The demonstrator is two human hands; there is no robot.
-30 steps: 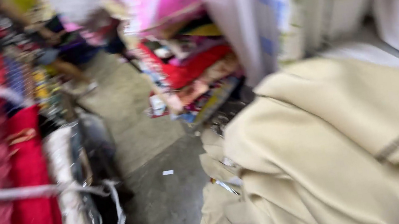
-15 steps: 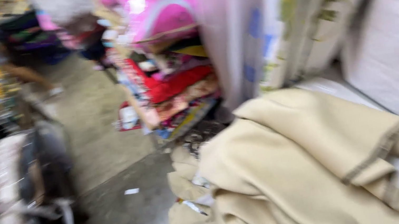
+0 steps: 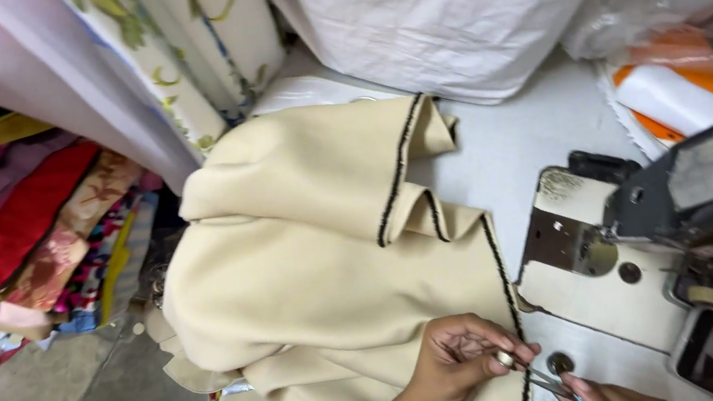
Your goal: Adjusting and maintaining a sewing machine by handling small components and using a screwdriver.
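My left hand (image 3: 455, 368) pinches the beige fabric's (image 3: 320, 273) black-stitched edge (image 3: 501, 282), which runs away from me beside the sewing machine (image 3: 666, 228); my right hand (image 3: 612, 397) grips small scissors (image 3: 547, 380).

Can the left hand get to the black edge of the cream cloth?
Probably yes. The left hand already rests on the cream cloth, fingertips right by its black edge, with nothing between them. The right hand is beside it.
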